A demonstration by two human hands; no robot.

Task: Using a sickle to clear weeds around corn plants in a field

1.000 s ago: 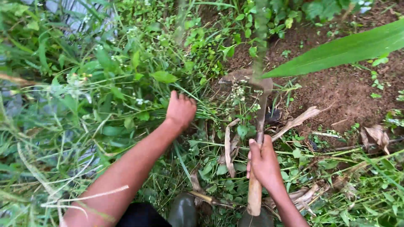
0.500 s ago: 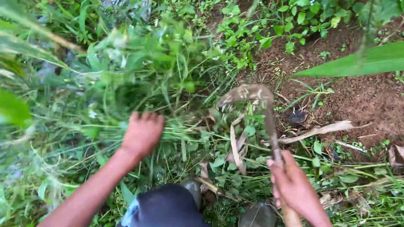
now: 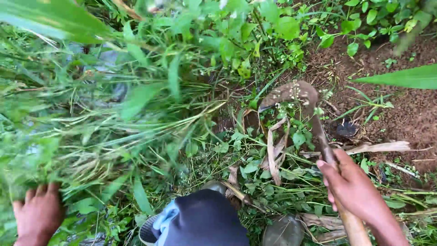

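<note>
The right hand (image 3: pixel 353 189) was closed in a full grip around the wooden handle of a sickle (image 3: pixel 318 136), fingers wrapped over the shaft near its lower part. The sickle lay along a steep line from the lower right of the view up toward the middle: its handle ran from under the hand up and slightly left, and the rusty curved blade (image 3: pixel 289 93) arched over at the top, with its tip pointing left and a little down into the weeds. The blade sat at the edge between the green growth and a patch of bare brown soil (image 3: pixel 409 114) on its right.

The left hand (image 3: pixel 38 216) was low at the left edge, fingers curled into a thick bunch of long grass (image 3: pixel 114 132) that was bent over and blurred; how tightly it gripped could not be told. Dry pale leaves (image 3: pixel 275 150) lay just under the blade. A dark trouser knee (image 3: pixel 205 221) and a muddy boot toe (image 3: pixel 282 232) showed at the bottom between the two hands.
</note>
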